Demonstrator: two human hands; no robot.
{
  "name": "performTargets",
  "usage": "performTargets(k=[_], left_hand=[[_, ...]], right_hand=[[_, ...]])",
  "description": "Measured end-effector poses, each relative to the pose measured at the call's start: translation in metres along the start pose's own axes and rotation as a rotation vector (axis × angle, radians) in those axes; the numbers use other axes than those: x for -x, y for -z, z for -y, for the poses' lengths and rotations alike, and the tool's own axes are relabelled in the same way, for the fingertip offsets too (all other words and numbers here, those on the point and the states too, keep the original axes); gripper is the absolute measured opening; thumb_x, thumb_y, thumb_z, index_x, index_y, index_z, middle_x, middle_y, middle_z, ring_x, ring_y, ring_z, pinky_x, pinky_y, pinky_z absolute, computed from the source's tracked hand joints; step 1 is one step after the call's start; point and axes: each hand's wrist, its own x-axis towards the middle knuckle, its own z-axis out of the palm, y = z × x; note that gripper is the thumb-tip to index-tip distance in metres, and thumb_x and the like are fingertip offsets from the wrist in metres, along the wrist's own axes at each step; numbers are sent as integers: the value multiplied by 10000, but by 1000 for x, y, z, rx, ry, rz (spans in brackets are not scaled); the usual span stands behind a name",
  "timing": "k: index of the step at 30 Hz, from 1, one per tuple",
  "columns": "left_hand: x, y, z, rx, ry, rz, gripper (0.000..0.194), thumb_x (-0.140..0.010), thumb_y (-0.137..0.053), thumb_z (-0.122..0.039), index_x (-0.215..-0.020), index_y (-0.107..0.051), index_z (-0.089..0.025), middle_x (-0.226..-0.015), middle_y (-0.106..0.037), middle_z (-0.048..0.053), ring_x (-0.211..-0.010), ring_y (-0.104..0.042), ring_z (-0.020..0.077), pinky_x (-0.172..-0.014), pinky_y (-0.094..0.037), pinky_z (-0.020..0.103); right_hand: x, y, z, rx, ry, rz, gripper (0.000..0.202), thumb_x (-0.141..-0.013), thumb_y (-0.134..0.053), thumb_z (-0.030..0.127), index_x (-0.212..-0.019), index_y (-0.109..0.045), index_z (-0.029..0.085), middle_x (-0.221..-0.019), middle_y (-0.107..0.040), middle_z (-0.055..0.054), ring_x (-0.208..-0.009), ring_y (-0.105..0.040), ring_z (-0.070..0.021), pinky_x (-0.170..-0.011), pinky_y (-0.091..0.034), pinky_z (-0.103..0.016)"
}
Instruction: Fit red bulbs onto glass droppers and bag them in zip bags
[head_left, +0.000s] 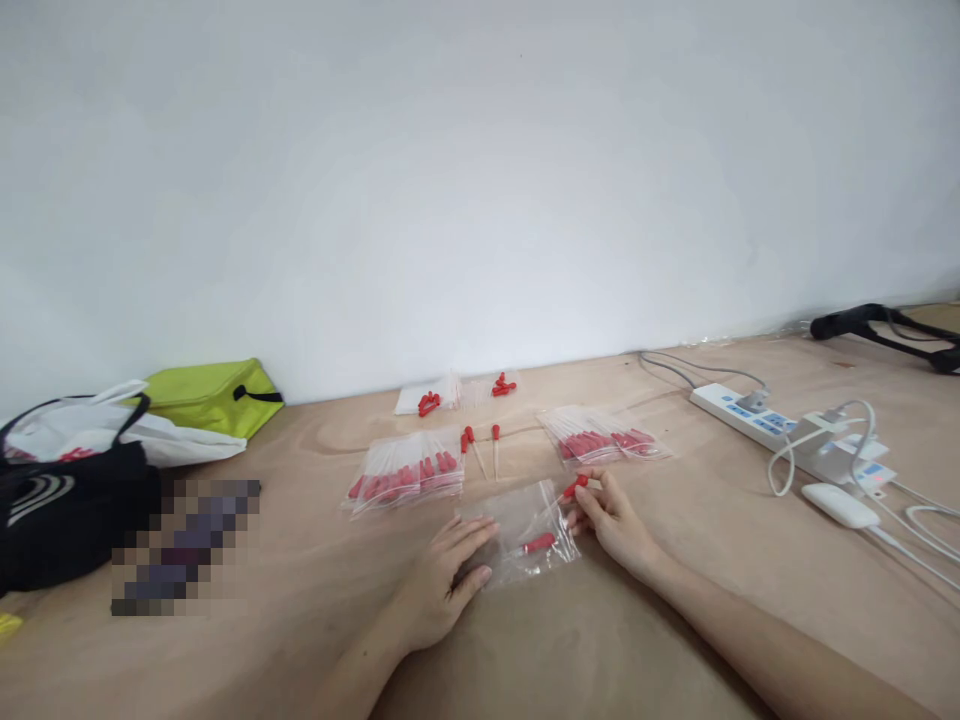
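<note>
A clear zip bag (517, 510) lies flat on the wooden table in front of me, with one red-bulbed dropper (539, 543) inside it. My left hand (450, 570) rests on the bag's left end, fingers stretched out and thumb apart. At the bag's right end, my right hand (607, 515) pinches a second dropper (576, 487) by its red bulb. That dropper's thin tube points left, at the bag's edge; I cannot tell how far it is inside. Just beyond the bag, a few loose droppers (496, 434) lie on the table.
Filled bags of droppers lie to the left (409, 470) and right (604, 435). Red bulbs (429, 403) sit on bags near the wall. A power strip (750, 415) with cables stands right. At left are a black bag (75, 520), a green bag (210, 395) and a blurred object (187, 545).
</note>
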Motion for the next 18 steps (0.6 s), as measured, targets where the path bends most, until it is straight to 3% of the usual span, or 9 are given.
performTargets(k=[3, 6, 9, 13, 15, 18], left_hand=[[0, 0, -1, 2, -3, -3, 426, -846, -442, -258, -1269, -399, -281, -1279, -480, 8, -1186, -412, 189, -1054, -230, 425], [0, 1, -1, 17, -19, -14, 410, -850, -438, -268, -1259, -413, -289, -1271, -489, 2, -1182, -418, 191, -1055, -228, 423], [0, 1, -1, 26, -29, -8, 368, -856, -433, -281, -1223, -463, -286, -1262, -499, 8, -1180, -423, 197, -1049, -236, 431], [-1, 0, 2, 13, -27, 9, 340, -856, -436, -279, -1189, -505, -273, -1259, -502, 19, -1177, -427, 194, -1047, -234, 440], [-1, -1, 3, 14, -30, 3, 337, -854, -440, -279, -1183, -513, -272, -1258, -503, 20, -1173, -431, 193, -1045, -237, 440], [-1, -2, 3, 26, -31, -5, 328, -852, -444, -280, -1169, -527, -279, -1249, -511, 16, -1169, -436, 194, -1043, -242, 439]], right_hand=[[0, 2, 4, 138, -68, 180, 410, -638, -600, 531, -825, -437, 205, -623, -540, 50, -397, -466, -65, -337, -336, -173], [-3, 2, 5, 288, -88, 321, 311, -627, -642, 450, -717, -539, 170, -559, -530, 42, -407, -434, -61, -367, -329, -177], [-5, -2, 6, 431, 33, 379, 254, -707, -577, 391, -630, -606, 151, -568, -557, 7, -532, -492, -98, -494, -393, -210], [-8, 2, 8, 550, 147, 530, 330, -808, -431, 325, -610, -628, 148, -669, -618, -15, -655, -538, -128, -609, -417, -232], [-13, 5, 10, 598, 149, 501, 305, -807, -402, 270, -642, -627, 145, -656, -622, -13, -611, -535, -123, -573, -410, -225], [-31, 0, 14, 803, 199, 235, 183, -747, -440, 182, -675, -604, 144, -645, -616, -17, -585, -533, -124, -560, -398, -223]])
